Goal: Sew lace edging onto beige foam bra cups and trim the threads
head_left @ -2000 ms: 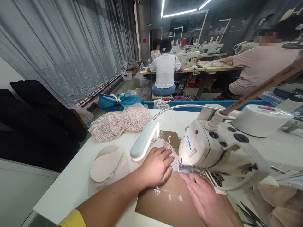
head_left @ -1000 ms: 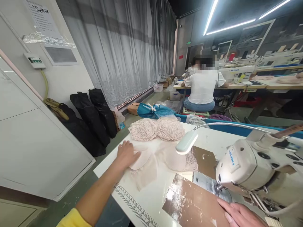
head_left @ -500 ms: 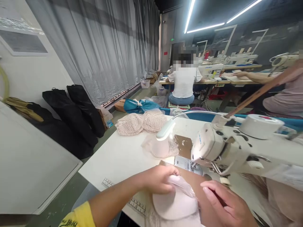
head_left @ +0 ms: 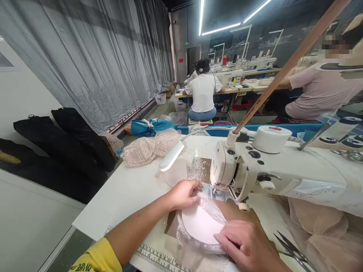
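Observation:
A pale pink foam cup with a lace edge (head_left: 202,226) lies on the brown taped patch of the white table (head_left: 127,192), just in front of the white sewing machine (head_left: 272,168). My left hand (head_left: 183,194) is closed on the cup's far left edge, close to the needle area. The fingers of my right hand (head_left: 249,247) lie flat on the cup's near right edge and press it down. A finished cup (head_left: 177,170) rests behind, under the lamp.
A gooseneck lamp (head_left: 171,156) hangs over the table. A pile of lace pieces (head_left: 150,148) sits at the far left corner. Scissors (head_left: 295,251) lie at the right by beige fabric (head_left: 326,230). Other people sit at sewing tables behind. Black bags lean by the curtain.
My left hand reached left to the stack, took a foam cup and brought it to the machine. Both hands now set it before the needle; the earlier piece lies behind.

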`<state>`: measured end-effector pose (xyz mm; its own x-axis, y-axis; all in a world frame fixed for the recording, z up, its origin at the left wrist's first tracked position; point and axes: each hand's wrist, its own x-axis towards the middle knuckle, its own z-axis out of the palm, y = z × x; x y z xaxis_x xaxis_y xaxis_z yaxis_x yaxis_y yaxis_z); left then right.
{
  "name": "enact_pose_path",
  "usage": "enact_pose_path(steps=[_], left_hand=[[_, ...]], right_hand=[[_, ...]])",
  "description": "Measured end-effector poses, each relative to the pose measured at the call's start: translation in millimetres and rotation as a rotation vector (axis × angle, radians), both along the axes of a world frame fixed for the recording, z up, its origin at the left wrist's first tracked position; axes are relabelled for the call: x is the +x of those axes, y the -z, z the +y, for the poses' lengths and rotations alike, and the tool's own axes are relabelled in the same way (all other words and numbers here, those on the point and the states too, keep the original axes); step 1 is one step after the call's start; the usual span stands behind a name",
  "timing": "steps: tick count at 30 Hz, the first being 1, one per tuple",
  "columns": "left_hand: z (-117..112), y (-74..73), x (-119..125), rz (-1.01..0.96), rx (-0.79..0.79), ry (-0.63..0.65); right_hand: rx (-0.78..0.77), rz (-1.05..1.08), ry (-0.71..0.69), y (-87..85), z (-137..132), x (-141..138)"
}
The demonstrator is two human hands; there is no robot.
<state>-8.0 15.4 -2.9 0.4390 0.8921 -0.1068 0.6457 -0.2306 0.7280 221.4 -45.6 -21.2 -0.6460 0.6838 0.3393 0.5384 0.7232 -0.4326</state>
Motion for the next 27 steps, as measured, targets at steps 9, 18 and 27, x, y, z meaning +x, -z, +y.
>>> enact_pose_path(steps=[9,18,27], left_hand=[[5.0,-9.3,21.0,0.060,0.134,0.099],[-34.3,-17.1,18.0,0.241,0.460,0.269],[-34.9,-5.7,17.0,0.326,0.443,0.305]], right_hand=[[0.095,-0.066,0.201,9.5,8.9,0.4],[0.218,-0.117,0.238,13.4,7.5,-3.0],[0.255,-0.280,0.286,17.9,11.7,-3.7]])
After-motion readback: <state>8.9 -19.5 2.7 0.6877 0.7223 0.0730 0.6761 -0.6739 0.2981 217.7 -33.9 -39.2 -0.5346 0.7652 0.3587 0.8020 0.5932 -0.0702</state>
